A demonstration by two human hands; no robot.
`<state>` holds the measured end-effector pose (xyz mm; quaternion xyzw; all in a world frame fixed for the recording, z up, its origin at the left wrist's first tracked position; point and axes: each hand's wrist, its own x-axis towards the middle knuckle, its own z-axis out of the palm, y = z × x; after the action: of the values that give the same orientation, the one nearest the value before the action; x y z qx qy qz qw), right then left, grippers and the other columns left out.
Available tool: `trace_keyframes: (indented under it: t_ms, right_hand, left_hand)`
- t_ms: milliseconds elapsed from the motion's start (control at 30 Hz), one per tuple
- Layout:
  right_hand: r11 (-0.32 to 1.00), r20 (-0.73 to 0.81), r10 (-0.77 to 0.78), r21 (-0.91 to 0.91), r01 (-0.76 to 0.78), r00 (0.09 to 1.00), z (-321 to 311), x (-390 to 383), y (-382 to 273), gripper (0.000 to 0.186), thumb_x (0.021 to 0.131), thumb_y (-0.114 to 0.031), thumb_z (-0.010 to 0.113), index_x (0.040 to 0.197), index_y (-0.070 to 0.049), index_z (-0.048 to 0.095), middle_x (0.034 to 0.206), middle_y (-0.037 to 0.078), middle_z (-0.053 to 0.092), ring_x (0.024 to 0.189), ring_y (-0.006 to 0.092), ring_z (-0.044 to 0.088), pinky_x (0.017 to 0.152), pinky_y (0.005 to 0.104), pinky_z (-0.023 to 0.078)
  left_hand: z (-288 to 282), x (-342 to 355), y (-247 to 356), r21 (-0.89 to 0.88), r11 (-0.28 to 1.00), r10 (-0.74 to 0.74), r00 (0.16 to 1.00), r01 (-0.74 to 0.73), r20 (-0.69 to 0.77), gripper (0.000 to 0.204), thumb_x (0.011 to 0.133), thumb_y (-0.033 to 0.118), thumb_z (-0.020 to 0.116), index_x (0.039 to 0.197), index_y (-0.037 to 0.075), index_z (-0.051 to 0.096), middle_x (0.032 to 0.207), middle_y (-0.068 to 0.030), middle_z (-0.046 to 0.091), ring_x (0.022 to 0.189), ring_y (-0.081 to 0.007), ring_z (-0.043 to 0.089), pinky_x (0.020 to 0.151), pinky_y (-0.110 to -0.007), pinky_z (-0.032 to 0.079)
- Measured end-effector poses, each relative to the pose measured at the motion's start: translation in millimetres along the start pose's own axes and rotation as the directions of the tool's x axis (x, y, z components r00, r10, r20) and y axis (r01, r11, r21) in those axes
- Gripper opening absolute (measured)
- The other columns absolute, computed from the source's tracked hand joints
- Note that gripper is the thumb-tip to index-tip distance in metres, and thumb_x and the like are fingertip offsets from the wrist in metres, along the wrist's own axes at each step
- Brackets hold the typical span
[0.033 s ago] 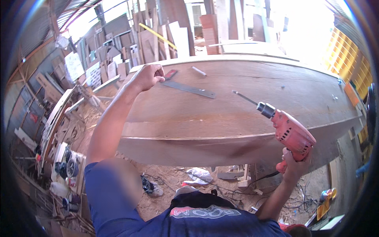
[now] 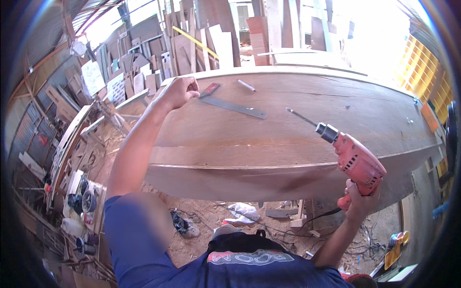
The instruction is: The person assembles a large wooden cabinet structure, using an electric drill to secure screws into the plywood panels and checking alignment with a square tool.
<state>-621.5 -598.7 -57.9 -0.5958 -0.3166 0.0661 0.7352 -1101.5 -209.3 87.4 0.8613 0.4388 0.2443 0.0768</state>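
In my right hand (image 2: 360, 198) is a red corded power drill (image 2: 357, 161), held by its grip. Its long bit points up and left over the wooden panel (image 2: 288, 132), which lies flat like a tabletop before me. My left hand (image 2: 185, 93) hovers at the panel's far left, fingers curled together; whatever may be between them is hidden. Close beside those fingers lies a try square (image 2: 235, 107) with a steel blade and a red-and-dark stock. A white pen-like stick (image 2: 247, 85) rests just right of it.
Boards (image 2: 221, 45) lean along the back. A cluttered side bench (image 2: 79, 206) stands at the left. Below the panel, a cord (image 2: 326, 213), a white plastic bag (image 2: 243, 212) and wood offcuts lie on the sawdust-covered floor. Yellow latticework (image 2: 422, 67) rises at the far right.
The view has shifted slightly, so the panel and the tools on it sit a little to the right. Both hands keep nearly the same pose; the drill stays in my right hand.
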Motion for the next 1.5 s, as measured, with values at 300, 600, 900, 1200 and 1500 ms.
trace_keyframes:
  t_ms: [300, 600, 900, 1200, 1500]
  right_hand:
    - [0.998, -0.058, -0.065, 0.009, 0.066, 0.996, 52.6, -21.9, -22.3, 0.08, 0.078, 0.006, 0.086, 0.15, 0.001, 0.051, 0.103, 0.011, 0.071, 0.072, 0.0147, 0.068, 0.061, 0.0291, 0.058]
    - [0.977, -0.159, -0.055, -0.211, 0.02, 0.986, 169.3, -116.7, -51.2, 0.086, 0.079, 0.004, 0.087, 0.156, 0.0, 0.047, 0.111, 0.011, 0.069, 0.078, 0.0148, 0.067, 0.065, 0.0286, 0.056]
    - [0.835, 0.103, -0.41, -0.358, 0.418, 0.906, 307.7, -164.5, -133.3, 0.073, 0.071, -0.001, 0.097, 0.137, -0.008, 0.066, 0.118, 0.009, 0.077, 0.105, 0.0214, 0.076, 0.086, 0.0357, 0.065]
    - [0.689, 0.27, -0.574, -0.351, 0.635, 0.773, 384.1, -206.2, -175.8, 0.057, 0.083, -0.014, 0.084, 0.135, -0.013, 0.061, 0.101, 0.012, 0.079, 0.087, 0.0352, 0.08, 0.074, 0.048, 0.063]
    - [0.96, 0.42, -0.233, -0.045, 0.277, 0.877, 256.1, -295.4, -44.8, 0.023, 0.094, -0.022, 0.085, 0.102, -0.003, 0.077, 0.093, 0.013, 0.079, 0.088, 0.0283, 0.08, 0.082, 0.04, 0.061]
  left_hand:
    - [-6.2, 6.2, -115.3, 0.023, 0.997, -0.073, 0.995, 0.072, 0.065, 0.012, 0.091, 0.009, 0.083, 0.099, 0.001, 0.079, 0.095, -0.0154, 0.081, 0.088, -0.0264, 0.077, 0.082, -0.042, 0.059]
    - [-42.5, 0.0, -204.2, -0.151, 0.988, 0.073, 0.958, -0.032, 0.277, 0.013, 0.1, 0.011, 0.078, 0.107, 0.0, 0.079, 0.1, -0.0128, 0.081, 0.095, -0.0206, 0.077, 0.086, -0.038, 0.059]
    - [-76.6, -37.6, -60.5, -0.474, 0.621, 0.631, 0.757, -0.624, -0.17, 0.034, 0.121, 0.029, 0.046, 0.109, -0.001, 0.057, 0.097, -0.0129, 0.07, 0.092, -0.0207, 0.068, 0.087, -0.038, 0.054]
    - [-83.7, -59.5, -8.0, -0.233, 0.641, 0.653, 0.68, -0.731, -0.334, 0.036, 0.115, 0.027, 0.045, 0.103, -0.002, 0.062, 0.086, -0.0156, 0.065, 0.079, -0.0253, 0.062, 0.073, -0.041, 0.049]
    - [-111.0, -93.4, -37.1, -0.359, 0.75, 0.381, 0.806, -0.556, -0.453, 0.058, 0.119, 0.045, 0.033, 0.094, 0.002, 0.062, 0.093, -0.0164, 0.075, 0.083, -0.0232, 0.069, 0.083, -0.037, 0.055]
